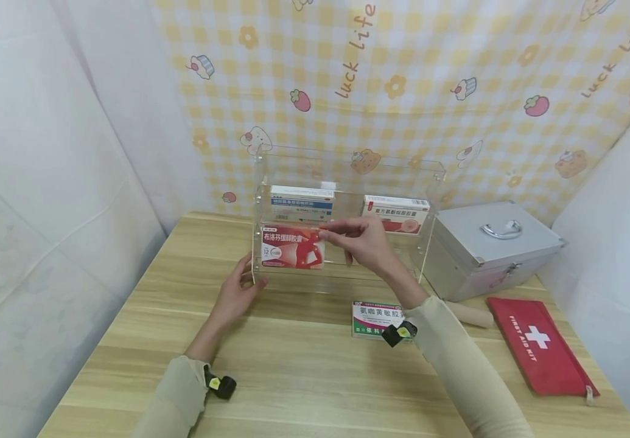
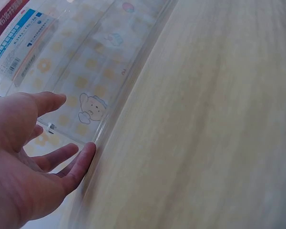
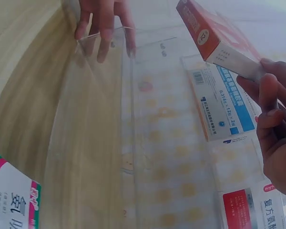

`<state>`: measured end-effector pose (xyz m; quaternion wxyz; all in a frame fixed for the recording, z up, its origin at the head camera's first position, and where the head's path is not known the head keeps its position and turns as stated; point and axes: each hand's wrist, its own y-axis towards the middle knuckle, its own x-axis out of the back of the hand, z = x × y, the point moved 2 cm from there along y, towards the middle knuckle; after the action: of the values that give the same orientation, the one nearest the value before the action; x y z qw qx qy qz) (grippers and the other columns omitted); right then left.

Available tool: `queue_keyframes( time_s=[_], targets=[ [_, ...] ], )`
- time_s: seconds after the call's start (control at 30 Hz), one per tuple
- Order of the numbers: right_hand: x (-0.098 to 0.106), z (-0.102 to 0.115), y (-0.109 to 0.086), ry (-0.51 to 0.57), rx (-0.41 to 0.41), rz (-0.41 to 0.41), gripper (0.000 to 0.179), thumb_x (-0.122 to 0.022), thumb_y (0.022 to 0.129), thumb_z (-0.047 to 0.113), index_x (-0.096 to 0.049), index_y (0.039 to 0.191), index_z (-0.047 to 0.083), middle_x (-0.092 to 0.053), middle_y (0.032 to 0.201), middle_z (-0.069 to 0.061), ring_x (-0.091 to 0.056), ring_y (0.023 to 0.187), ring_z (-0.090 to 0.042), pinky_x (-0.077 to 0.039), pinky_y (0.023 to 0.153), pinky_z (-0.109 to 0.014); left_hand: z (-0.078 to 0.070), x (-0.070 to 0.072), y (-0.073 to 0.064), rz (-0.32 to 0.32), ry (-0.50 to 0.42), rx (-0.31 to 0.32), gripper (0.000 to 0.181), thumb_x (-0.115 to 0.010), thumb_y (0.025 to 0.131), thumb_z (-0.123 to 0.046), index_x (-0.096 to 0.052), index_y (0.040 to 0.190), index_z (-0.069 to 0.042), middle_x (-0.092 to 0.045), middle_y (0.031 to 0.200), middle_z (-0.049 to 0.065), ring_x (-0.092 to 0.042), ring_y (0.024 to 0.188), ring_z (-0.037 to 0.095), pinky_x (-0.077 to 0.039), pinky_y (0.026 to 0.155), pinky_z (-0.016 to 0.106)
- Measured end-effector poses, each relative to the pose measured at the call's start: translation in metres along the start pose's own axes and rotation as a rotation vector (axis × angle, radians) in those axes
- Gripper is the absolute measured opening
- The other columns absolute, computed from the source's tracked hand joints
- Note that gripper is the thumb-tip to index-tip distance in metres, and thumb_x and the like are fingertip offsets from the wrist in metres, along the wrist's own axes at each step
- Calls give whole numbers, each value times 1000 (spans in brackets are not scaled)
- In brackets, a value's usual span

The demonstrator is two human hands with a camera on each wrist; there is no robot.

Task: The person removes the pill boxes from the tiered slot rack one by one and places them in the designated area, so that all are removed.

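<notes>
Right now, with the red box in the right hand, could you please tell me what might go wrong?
The red box could slip, as the right hand pinches only one end. The clear rack might shift if bumped, since the left hand only touches its end.

left wrist view crops the red box (image 2: 7, 14)

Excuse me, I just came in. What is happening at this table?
A person's right hand holds a red medicine box at a clear stand, while the left hand touches the stand's left end. A blue-and-white box and a red-and-white box are on the stand; a green-and-white box is on the table in front.
</notes>
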<state>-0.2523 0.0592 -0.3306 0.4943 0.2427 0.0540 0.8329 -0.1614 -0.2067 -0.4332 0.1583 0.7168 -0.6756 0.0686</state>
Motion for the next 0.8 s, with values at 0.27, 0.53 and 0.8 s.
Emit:
queue_keyframes(
  time_s=[0.27,0.53,0.8],
  targets=[
    [-10,-12,-17,20,-134,24,27,-78,83,41,-79,102,23,-74,92,-6,-49,39,-31,-33,31,-27,13,1,3,-1,-7,-14,70,-63,92,0,-27,152,-1,-45,137,34,-52,118,47,-51,94,48],
    [-21,-31,-35,62,-175,58,29,-77,84,41,-78,104,20,-74,90,-9,-46,41,-41,-34,32,-26,46,-3,13,-15,11,4,71,-63,95,-9,-27,155,-18,-46,141,26,-54,120,41,-51,95,47],
    [-26,-43,-51,62,-242,84,25,-75,88,33,-77,106,16,-74,91,-3,-46,43,-44,-36,34,-24,35,-3,11,-8,0,11,72,-64,94,-7,-27,155,-15,-45,141,27,-52,120,43,-49,97,49]
  ],
)
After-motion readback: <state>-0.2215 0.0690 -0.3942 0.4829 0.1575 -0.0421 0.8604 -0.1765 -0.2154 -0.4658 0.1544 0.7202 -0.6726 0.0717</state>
